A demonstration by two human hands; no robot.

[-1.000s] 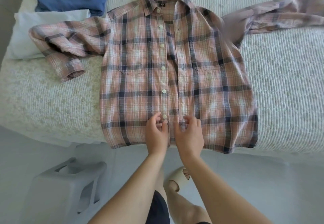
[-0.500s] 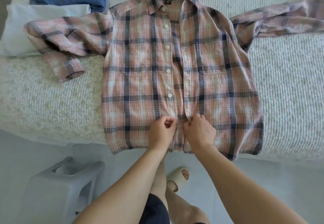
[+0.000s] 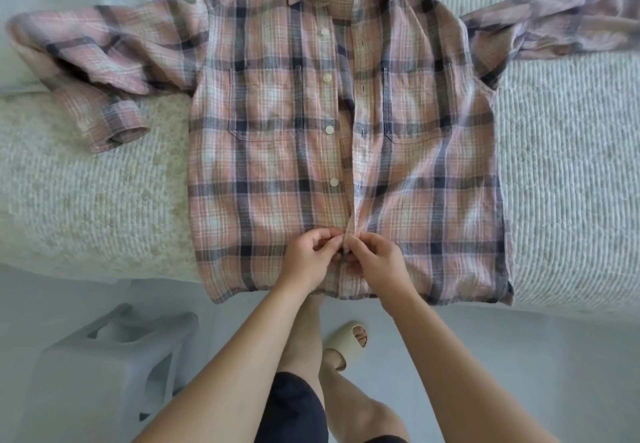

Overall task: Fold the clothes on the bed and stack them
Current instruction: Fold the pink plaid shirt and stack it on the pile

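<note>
Plaid shirt [image 3: 346, 151] lies front-up on bed [image 3: 568, 179]. Left hand [image 3: 304, 262] and right hand [image 3: 377, 264] pinch the placket near the hem (buttoning, apparently). Next: seat button, then fold.

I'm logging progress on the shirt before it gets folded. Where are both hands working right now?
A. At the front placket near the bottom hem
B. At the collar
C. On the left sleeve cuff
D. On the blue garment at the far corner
A: the left hand and right hand both pinch the plaid shirt at its front opening just above the hem, below the lowest visible button.
</note>
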